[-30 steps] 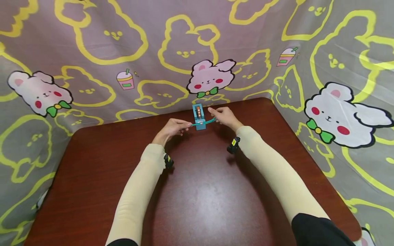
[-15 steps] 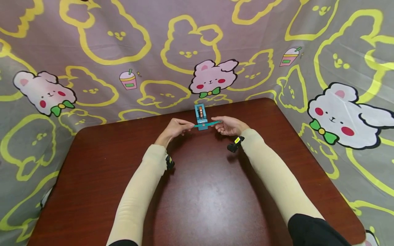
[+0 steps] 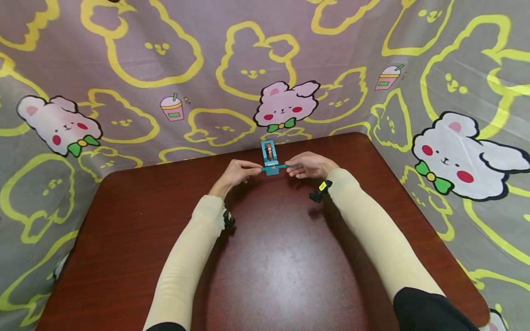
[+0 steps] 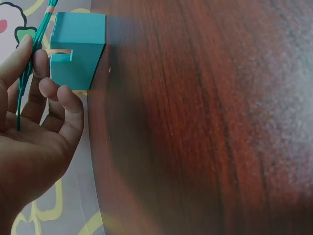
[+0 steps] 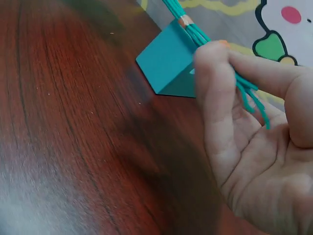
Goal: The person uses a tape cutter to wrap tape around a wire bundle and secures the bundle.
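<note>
A bundle of thin teal-green cords (image 3: pixel 268 168) stretches between my two hands, in front of a teal tape dispenser (image 3: pixel 271 162). Around its middle sits an orange-brown band of tape (image 5: pixel 185 20). My left hand (image 3: pixel 238 174) pinches the left end between thumb and index finger; the other fingers curl loosely below. On the other side, my right hand (image 3: pixel 309 166) holds the bundle between thumb and forefinger, with loose cord ends hanging past the fingers in the right wrist view. The dispenser stands upright behind the bundle, with a roll of brownish tape (image 3: pixel 269 151) in it.
The dark reddish-brown tabletop (image 3: pixel 265 257) extends toward me and to both sides. A patterned curtain (image 3: pixel 198 46) with cartoon animals hangs right behind the table's far edge and along its sides. The dispenser is close to that far edge.
My right hand has come down from above the bundle and turned, now gripping it level at the right. The left hand keeps its pinch, nearly still. The bundle lies straighter across the dispenser's front.
</note>
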The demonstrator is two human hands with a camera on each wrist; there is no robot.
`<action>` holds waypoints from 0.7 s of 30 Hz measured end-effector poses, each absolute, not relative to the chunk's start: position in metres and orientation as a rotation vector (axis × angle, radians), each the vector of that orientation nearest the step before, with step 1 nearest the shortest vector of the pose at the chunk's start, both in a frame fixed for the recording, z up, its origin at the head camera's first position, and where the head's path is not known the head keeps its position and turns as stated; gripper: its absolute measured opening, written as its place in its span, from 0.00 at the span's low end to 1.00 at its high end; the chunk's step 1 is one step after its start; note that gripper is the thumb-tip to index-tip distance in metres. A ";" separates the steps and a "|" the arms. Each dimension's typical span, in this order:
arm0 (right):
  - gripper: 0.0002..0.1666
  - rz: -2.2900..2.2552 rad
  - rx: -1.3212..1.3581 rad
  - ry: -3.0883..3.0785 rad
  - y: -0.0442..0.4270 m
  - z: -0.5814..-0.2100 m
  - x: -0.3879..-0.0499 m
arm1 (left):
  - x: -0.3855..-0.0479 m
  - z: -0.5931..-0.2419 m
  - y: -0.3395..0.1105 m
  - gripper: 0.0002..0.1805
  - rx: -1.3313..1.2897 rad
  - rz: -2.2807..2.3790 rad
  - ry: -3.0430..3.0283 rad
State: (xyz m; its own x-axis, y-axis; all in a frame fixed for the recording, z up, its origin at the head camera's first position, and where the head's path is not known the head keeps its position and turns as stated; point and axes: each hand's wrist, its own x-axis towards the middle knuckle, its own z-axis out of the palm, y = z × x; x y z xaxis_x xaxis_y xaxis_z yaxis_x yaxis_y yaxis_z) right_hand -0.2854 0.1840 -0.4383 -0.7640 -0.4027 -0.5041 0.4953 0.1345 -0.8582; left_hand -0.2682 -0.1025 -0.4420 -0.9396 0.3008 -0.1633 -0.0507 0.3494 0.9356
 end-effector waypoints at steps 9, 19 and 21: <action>0.16 -1.415 -0.323 2.232 0.178 -0.427 -0.279 | -0.268 -0.445 -0.103 0.17 0.158 1.615 2.338; 0.05 -1.339 -0.565 2.542 0.169 -0.434 -0.271 | -0.270 -0.450 -0.103 0.17 0.104 1.632 2.314; 0.05 -1.328 -0.567 2.562 0.166 -0.434 -0.270 | -0.271 -0.452 -0.103 0.16 0.098 1.648 2.313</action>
State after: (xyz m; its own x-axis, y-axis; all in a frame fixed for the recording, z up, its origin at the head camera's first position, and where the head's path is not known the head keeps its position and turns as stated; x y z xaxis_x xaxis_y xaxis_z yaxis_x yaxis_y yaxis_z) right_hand -0.2704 0.1662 -0.4344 -0.9064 -0.4225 -0.0006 -0.2430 0.5225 -0.8173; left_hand -0.2707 -0.1027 -0.4516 -0.9530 0.2264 -0.2014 -0.1165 0.3397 0.9333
